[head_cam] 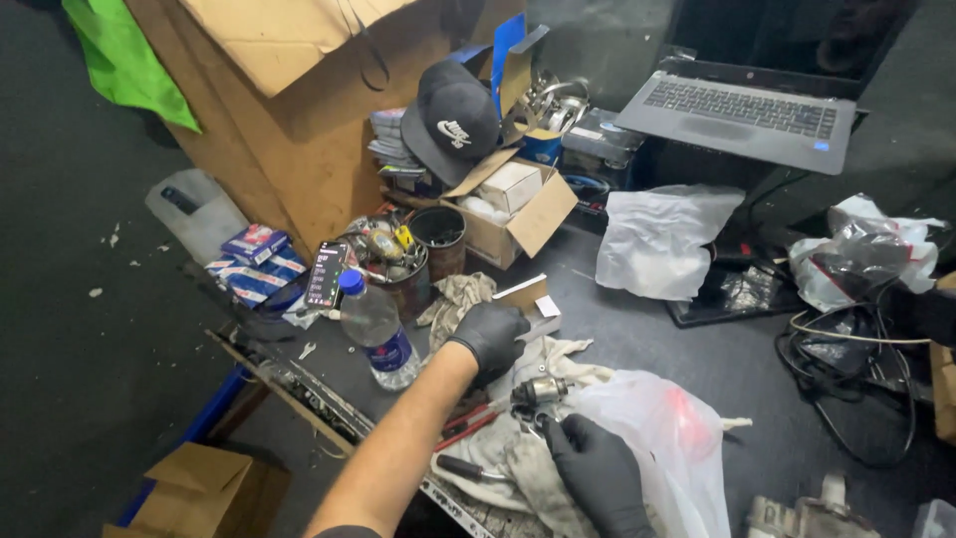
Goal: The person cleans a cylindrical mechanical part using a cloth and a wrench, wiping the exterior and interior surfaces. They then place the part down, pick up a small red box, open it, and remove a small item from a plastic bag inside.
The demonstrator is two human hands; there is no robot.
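Both hands wear black gloves. The left hand (490,337) reaches forward over a crumpled grey rag (460,299), fingers curled downward; whether it grasps anything underneath I cannot tell, since the palm hides what lies below. The right hand (596,466), low in the view, pinches a small metal cylindrical part (539,391) between its fingertips, holding it just above a stained white cloth (518,448). The part's far end is hard to make out against the cloth.

Red-handled pliers (468,426) lie partly under the left forearm, their tips hidden. A dark-handled tool (460,467) sits on the cloth nearer the bench edge, its working end covered. A white plastic bag (669,438) with something reddish inside lies just beside the right hand; its contents are blurred.

A clear water bottle (376,334) with a blue cap stands to the left of the hands. Beyond it, a tin of odds and ends (393,261), an open cardboard box (508,204), a black cap (453,118) and a laptop (742,110), whose screen is cut off by the frame.
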